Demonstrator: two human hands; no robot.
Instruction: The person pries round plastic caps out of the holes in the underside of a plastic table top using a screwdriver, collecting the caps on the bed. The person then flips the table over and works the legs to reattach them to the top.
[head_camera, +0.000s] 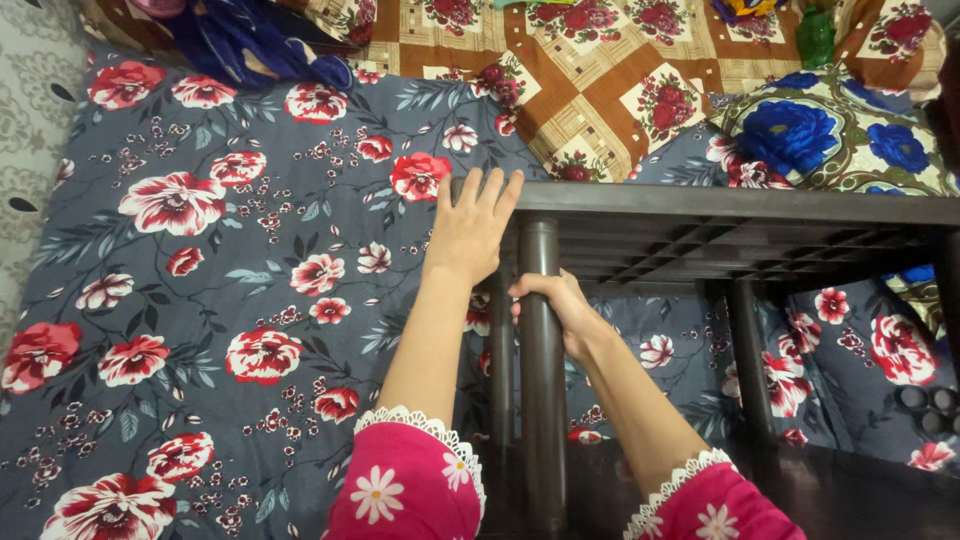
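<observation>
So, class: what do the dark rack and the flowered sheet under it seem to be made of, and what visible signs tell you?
Rack: probably moulded plastic, dark brown with a slight sheen; its shelf is a lattice grid and its post is a smooth tube. The left hand rests on the shelf corner, and the right hand grips the post. Sheet: woven cloth, matte, printed with flowers; it shows soft creases.

home bedroom | floral bedsheet (230, 250) | patchwork quilt (600, 80) | pillow (830, 140)
</observation>
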